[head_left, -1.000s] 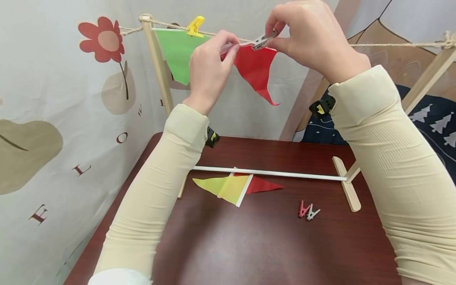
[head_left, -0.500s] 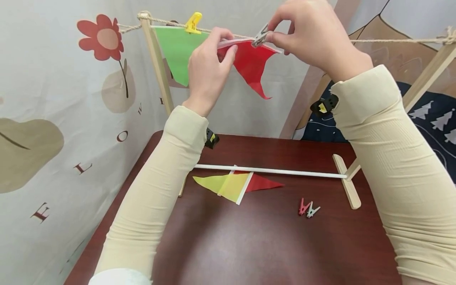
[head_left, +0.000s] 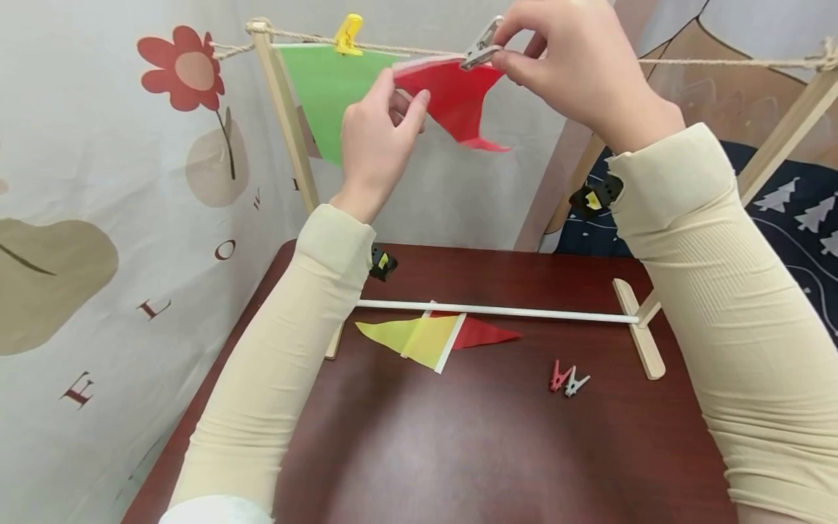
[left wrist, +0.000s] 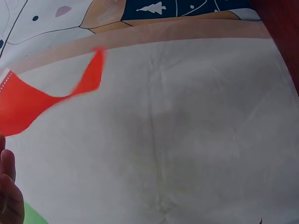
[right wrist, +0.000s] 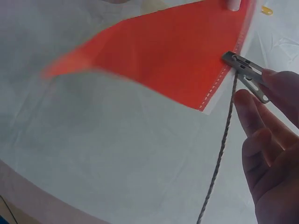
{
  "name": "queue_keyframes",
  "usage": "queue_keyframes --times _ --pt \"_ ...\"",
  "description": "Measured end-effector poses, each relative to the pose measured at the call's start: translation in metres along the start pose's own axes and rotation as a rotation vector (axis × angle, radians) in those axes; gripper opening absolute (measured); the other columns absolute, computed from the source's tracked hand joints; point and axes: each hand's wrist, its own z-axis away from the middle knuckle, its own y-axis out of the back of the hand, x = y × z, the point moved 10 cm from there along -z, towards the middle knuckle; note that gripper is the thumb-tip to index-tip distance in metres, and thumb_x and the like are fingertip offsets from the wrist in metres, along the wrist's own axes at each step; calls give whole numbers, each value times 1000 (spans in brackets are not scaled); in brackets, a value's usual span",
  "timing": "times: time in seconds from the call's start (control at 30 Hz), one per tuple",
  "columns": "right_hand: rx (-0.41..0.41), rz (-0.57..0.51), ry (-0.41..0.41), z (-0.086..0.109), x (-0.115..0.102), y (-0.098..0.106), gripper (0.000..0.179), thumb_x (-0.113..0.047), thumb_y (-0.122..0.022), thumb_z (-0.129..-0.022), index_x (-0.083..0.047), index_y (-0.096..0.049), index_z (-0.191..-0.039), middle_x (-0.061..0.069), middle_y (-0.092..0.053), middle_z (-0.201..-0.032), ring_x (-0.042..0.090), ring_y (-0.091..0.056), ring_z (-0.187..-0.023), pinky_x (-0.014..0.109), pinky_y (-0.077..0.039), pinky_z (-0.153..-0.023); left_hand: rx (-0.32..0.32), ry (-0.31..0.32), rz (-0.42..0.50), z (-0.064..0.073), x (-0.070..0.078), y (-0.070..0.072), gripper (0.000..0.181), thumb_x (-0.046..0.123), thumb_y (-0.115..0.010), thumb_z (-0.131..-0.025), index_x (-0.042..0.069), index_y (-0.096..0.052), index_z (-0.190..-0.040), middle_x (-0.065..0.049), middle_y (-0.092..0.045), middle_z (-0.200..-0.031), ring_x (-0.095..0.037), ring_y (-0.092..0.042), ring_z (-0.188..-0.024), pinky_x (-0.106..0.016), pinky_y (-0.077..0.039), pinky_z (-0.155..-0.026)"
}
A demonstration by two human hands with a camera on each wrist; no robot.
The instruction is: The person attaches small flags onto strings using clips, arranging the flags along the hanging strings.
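Note:
My right hand pinches a grey clothespin by its handle end. In the right wrist view the clothespin's nose bites the white top edge of a red pennant, right where the rope runs. The pennant hangs under the rope, its pointed tip blurred and swung to the right. At the pennant's left corner is my left hand, thumb and fingers spread apart, a fingertip right at the edge. To its left a green pennant hangs from a yellow clip.
Wooden posts hold up the rope, one at the left and one at the right. A white rod crosses the table low down. Yellow pennants, a red pennant, a red clothespin and a grey-green clothespin lie there.
My left thumb and fingers have parted from their pinch on the pennant's left corner and moved slightly lower. The right hand still holds the clothespin. The pennant's tip has swung up.

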Motion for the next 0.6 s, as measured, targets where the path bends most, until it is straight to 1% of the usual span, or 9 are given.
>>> queue_keyframes --times 0.13,0.23,0.33,0.4,0.6 --pt "37 -4 -30 4 2 5 36 -35 -50 -92 -16 -61 -120 5 -56 -125 21 -57 -92 36 -47 -91 8 5 23 2 -5 2 25 35 -51 -91 13 -60 -97 2 -66 -75 -5 -56 -64 -18 -39 -63" --pt "66 5 -48 8 4 8 35 -35 -48 -93 -18 -60 -122 3 -55 -126 20 -56 -93 36 -48 -90 5 -7 14 4 -7 3 25 35 -51 -91 13 -63 -93 2 -65 -73 -4 -55 -63 -18 -38 -64" --pt "84 2 -59 11 5 10 36 -36 -47 -93 -20 -59 -123 2 -55 -125 19 -56 -93 35 -48 -88 8 -34 -6 6 -7 3 27 36 -51 -91 13 -64 -86 3 -64 -69 -3 -52 -60 -18 -36 -63" --pt "98 -1 -50 12 3 11 36 -37 -47 -93 -21 -60 -122 1 -56 -124 18 -56 -92 34 -49 -88 9 -51 -12 8 -7 3 29 37 -50 -91 13 -65 -83 4 -63 -67 -3 -51 -59 -18 -36 -63" --pt "123 -14 -32 18 0 11 38 -39 -46 -92 -20 -60 -121 2 -59 -120 18 -57 -92 33 -49 -88 4 -120 -43 15 -2 1 31 39 -50 -91 15 -64 -79 6 -61 -63 -1 -49 -57 -18 -35 -61"
